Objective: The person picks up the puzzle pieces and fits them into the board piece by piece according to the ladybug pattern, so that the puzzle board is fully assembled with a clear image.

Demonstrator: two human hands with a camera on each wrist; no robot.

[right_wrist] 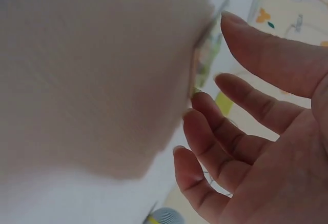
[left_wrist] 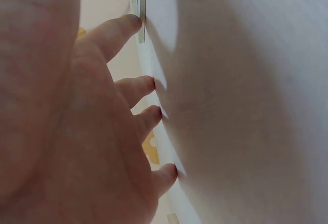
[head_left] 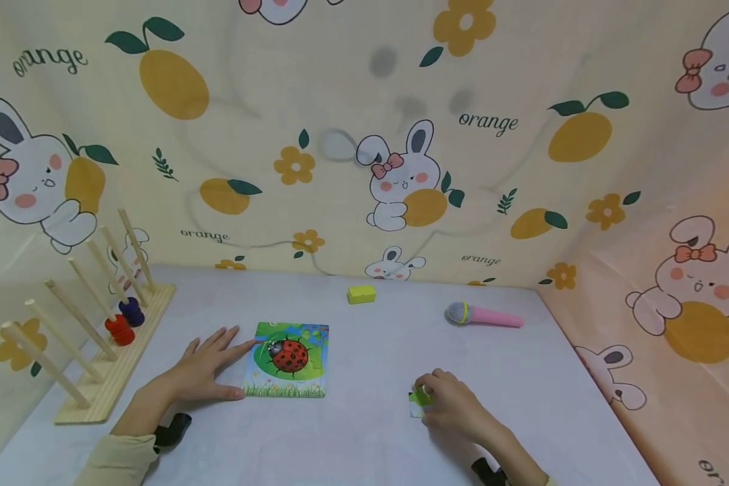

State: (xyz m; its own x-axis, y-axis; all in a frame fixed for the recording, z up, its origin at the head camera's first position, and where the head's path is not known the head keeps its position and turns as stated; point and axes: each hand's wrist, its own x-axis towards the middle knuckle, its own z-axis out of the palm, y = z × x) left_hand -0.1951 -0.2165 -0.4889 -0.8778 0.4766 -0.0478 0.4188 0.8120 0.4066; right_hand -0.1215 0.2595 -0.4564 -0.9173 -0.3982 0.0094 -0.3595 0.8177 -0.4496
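Observation:
On the white table lies a square picture board (head_left: 288, 361) with a red ladybug on a green leaf. My left hand (head_left: 209, 368) is spread flat beside it, index fingertip and thumb at the board's left edge. In the left wrist view the fingertips (left_wrist: 134, 23) rest on the table, one against the board's side. To the right, my right hand (head_left: 452, 401) pinches a small green-and-white puzzle piece (head_left: 418, 403) low over the table. The right wrist view shows the piece (right_wrist: 204, 57) edge-on between thumb and curled fingers; the hand covers part of it in the head view.
A wooden peg stand (head_left: 97, 378) with red rings (head_left: 120, 331) and dark blue rings (head_left: 131, 311) stands at the left. Toward the back are a yellow-green block (head_left: 361, 294) and a pink toy microphone (head_left: 495, 316). A printed cloth (head_left: 340, 223) hangs behind the table.

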